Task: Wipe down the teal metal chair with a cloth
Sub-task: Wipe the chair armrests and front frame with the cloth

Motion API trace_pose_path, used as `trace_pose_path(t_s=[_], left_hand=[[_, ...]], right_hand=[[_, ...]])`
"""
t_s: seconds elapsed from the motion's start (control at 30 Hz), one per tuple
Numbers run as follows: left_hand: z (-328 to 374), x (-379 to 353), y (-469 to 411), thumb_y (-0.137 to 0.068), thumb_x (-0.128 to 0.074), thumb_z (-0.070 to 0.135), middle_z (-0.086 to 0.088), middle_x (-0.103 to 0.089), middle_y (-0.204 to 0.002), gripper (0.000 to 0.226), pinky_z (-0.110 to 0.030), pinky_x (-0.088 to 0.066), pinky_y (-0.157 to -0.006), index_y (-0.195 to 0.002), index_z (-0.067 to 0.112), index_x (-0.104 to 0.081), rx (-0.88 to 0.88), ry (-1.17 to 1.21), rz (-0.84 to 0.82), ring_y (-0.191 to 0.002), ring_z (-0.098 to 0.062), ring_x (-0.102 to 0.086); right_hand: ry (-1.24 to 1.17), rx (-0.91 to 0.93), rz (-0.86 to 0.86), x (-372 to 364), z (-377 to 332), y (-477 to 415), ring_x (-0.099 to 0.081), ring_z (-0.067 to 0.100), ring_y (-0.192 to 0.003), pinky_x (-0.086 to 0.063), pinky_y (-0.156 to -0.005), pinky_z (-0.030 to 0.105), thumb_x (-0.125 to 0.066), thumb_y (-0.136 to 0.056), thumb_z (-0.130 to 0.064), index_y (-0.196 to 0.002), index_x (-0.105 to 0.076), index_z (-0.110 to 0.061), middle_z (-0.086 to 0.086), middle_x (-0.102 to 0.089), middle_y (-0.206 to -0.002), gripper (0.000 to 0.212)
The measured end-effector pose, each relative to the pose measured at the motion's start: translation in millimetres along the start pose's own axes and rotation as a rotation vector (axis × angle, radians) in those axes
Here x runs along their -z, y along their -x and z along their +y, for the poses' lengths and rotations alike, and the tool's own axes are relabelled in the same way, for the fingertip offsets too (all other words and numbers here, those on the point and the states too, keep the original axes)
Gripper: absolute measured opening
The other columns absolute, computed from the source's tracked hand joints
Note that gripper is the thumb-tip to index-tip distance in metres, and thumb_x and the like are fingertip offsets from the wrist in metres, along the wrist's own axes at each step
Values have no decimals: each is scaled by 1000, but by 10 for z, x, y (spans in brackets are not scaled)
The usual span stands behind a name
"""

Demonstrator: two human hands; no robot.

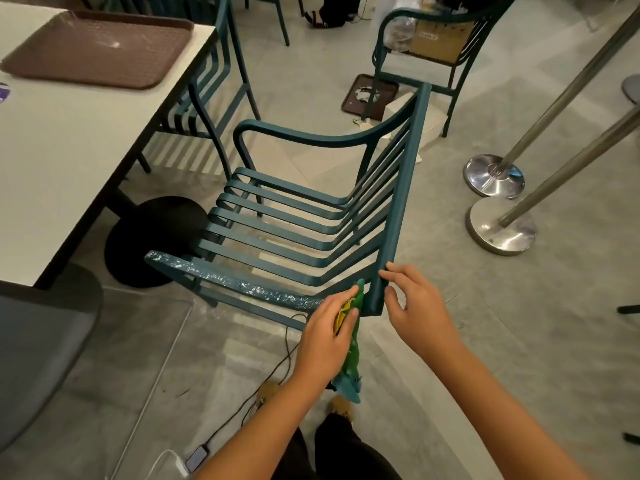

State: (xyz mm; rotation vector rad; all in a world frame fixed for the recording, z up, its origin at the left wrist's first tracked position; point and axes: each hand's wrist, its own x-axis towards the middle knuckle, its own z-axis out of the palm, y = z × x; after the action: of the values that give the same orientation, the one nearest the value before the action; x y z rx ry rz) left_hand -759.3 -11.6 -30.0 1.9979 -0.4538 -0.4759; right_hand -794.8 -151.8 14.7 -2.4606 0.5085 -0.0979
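Observation:
A teal metal chair with slatted seat and back stands in the middle of the view. Its near armrest is speckled with pale flecks. My left hand grips a green and yellow cloth and holds it against the near end of the backrest's top bar, where the armrest joins it. The cloth's tail hangs down toward the floor. My right hand rests on the other side of that bar end, fingers loosely curved against it.
A white table with a brown tray stands at left, another teal chair tucked under it. A third chair holds boxes at the back. Two metal stanchion bases stand right. A cable and phone lie on the floor.

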Motion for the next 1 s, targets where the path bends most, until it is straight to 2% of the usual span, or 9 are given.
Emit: trace_pose_path(t_s=[0.1,0.3,0.53,0.6,0.67,0.73,0.83,0.93,1.0], left_hand=[[-56,-31,-35,-94,-46,28,29,-48,-110,31,-10,-36,-90,-124,34,-51,14,18,18,-111,2,-47],[-235,-19,-86,-95,-44,28,23,-48,-115,31,-7,-35,-85,-125,31,-50,60,-21,-5,-112,0,-47],[-438,39,-157,-95,-44,27,11,-53,-124,32,-17,-37,-87,-127,30,-48,115,-110,-50,-113,-7,-47],[-508,67,-190,-95,-43,27,11,-53,-125,32,-20,-40,-88,-127,31,-48,135,-141,-68,-114,-9,-48],[-553,104,-232,-96,-43,27,11,-53,-127,32,-28,-44,-92,-127,33,-48,153,-160,-86,-115,-12,-49],[-566,144,-274,-96,-43,28,12,-52,-128,32,-33,-45,-94,-127,34,-47,163,-164,-113,-116,-13,-49],[-548,205,-258,-96,-42,28,14,-51,-128,34,-29,-44,-95,-129,35,-46,145,-123,-112,-117,-8,-47],[-478,207,-144,-95,-44,27,20,-49,-124,36,-19,-41,-96,-130,35,-45,73,-63,-71,-116,-2,-45],[-414,156,-61,-95,-45,27,26,-44,-123,38,-9,-34,-92,-132,35,-43,13,-85,-77,-116,3,-41]], right_hand=[[3,-12,38,-44,-21,13,-49,16,-120,-29,-95,14,-49,-91,-7,-122,-57,-7,3,-55,-128,32],[-5,-12,87,-84,-54,32,-52,19,-117,-29,-99,16,-54,-88,-5,-119,-59,-4,6,-57,-125,31],[4,-48,81,-80,-68,36,-54,20,-114,-42,-96,28,-53,-89,-6,-118,-59,-7,5,-57,-125,30],[125,32,143,-91,-108,23,-58,23,-107,-45,-91,29,-59,-84,-3,-112,-63,-5,9,-62,-116,28],[244,192,189,-145,-173,15,-62,24,-95,-49,-83,28,-65,-78,-3,-103,-67,-4,10,-67,-103,25],[345,318,148,-235,-234,7,-64,22,-86,-52,-77,29,-70,-73,-6,-96,-70,-6,6,-69,-92,24],[524,305,18,-380,-301,-11,-64,21,-75,-54,-72,31,-79,-63,-16,-83,-71,-12,2,-68,-79,22],[566,246,9,-426,-274,-35,-63,21,-72,-54,-73,31,-81,-59,-15,-75,-70,-12,2,-66,-74,20],[561,250,30,-432,-249,-31,-62,19,-73,-53,-74,29,-80,-60,-15,-73,-70,-12,1,-64,-74,17]])
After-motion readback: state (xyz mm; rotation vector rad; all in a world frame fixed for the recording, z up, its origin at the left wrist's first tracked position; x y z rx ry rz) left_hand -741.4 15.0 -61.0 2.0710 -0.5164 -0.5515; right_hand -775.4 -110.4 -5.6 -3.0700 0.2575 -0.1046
